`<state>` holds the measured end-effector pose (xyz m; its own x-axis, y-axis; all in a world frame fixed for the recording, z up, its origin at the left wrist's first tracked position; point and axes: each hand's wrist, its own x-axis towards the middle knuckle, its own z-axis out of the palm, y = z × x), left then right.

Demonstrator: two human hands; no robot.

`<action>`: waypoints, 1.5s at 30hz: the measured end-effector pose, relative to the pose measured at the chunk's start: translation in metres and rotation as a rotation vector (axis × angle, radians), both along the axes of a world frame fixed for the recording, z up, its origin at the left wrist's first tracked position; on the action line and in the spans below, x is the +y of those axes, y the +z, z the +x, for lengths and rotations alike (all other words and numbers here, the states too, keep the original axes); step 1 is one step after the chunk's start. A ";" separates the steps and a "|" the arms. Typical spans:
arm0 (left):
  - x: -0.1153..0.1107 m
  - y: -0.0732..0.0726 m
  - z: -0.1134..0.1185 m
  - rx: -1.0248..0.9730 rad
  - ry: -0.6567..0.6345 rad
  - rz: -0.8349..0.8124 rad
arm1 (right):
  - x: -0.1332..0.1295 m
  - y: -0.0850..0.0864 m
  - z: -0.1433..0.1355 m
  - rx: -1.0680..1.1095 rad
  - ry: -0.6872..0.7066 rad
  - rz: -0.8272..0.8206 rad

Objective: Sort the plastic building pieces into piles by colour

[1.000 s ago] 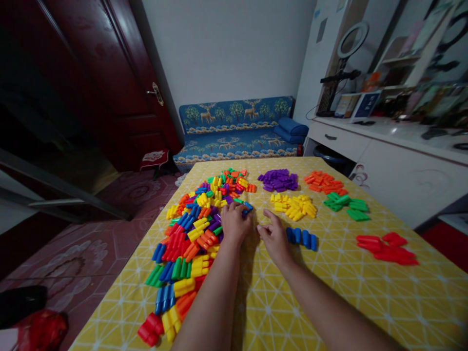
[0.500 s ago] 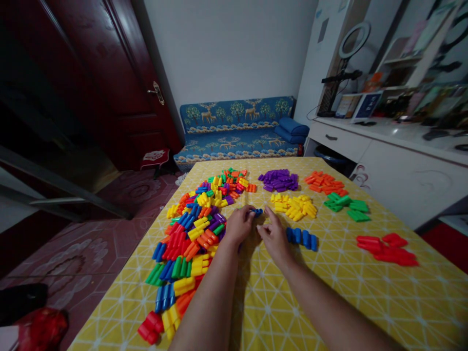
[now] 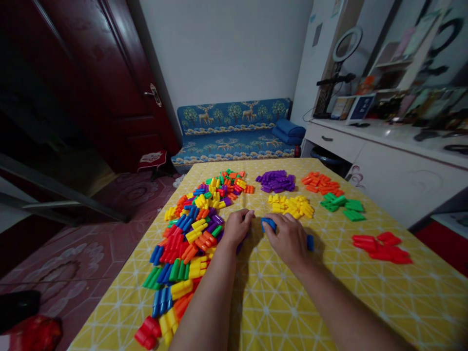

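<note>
My right hand (image 3: 288, 237) is closed on a blue block (image 3: 268, 224), held just above or on the yellow patterned cloth. Another blue piece (image 3: 310, 242) shows at the far side of that hand, which hides the rest of the blue row. My left hand (image 3: 237, 226) rests beside the mixed heap, its fingers curled together; nothing can be seen in them. The mixed heap of coloured blocks (image 3: 197, 226) runs along the left of the table. Beyond my hands are a yellow pile (image 3: 292, 206) and a purple pile (image 3: 276, 181).
Orange (image 3: 321, 184), green (image 3: 343, 206) and red (image 3: 382, 247) piles lie at the right of the table (image 3: 278, 312). Behind it stands a blue sofa (image 3: 234, 141). A white dresser (image 3: 402, 170) is at the right, a dark red door (image 3: 120, 73) at the left.
The blue block has passed from my left hand to my right hand, which has closed on it and now covers most of the blue row. The view has shifted slightly.
</note>
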<state>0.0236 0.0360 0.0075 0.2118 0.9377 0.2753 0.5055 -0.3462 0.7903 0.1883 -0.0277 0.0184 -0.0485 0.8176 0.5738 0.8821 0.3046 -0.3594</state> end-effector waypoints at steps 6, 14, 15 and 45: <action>0.000 -0.001 0.000 0.016 -0.002 -0.019 | -0.005 -0.014 0.044 -0.231 -0.104 -0.098; 0.002 -0.001 -0.001 -0.097 0.008 -0.024 | -0.016 -0.016 0.052 -0.155 0.108 -0.131; 0.002 -0.001 -0.001 -0.150 0.017 -0.025 | -0.015 -0.018 0.053 -0.164 0.100 -0.128; -0.018 0.022 0.007 0.271 0.354 0.171 | 0.030 -0.043 -0.018 0.703 0.147 -0.104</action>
<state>0.0309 0.0177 0.0293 -0.0276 0.9112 0.4110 0.7958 -0.2288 0.5606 0.1699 0.0028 -0.0243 0.1898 0.8832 0.4288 0.3840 0.3352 -0.8603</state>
